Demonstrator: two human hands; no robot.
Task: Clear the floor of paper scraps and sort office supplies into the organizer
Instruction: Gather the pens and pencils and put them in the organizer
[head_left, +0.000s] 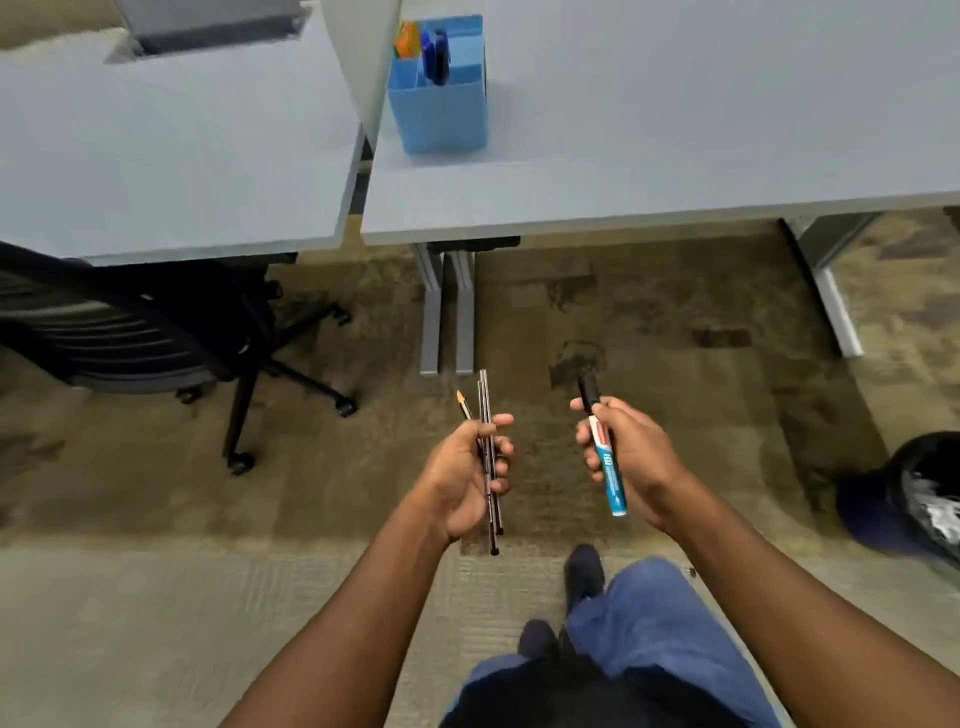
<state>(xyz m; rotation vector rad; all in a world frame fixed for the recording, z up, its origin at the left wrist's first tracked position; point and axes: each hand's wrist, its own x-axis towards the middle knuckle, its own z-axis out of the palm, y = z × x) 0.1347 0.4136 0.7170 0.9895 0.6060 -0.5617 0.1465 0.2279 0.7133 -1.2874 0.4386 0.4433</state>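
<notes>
A bundle of thin dark pens and one yellow-tipped pencil (487, 457) is gripped upright in the left hand (467, 475), fingers curled round it. A teal-and-white marker with a black cap (602, 452) is clasped in the right hand (626, 460). Both are held well short of the blue plastic desk organizer (441, 104), presumably for carrying there; it stands on the grey desk (675, 130). No paper scraps are visible on the carpet short of the organizer.
</notes>
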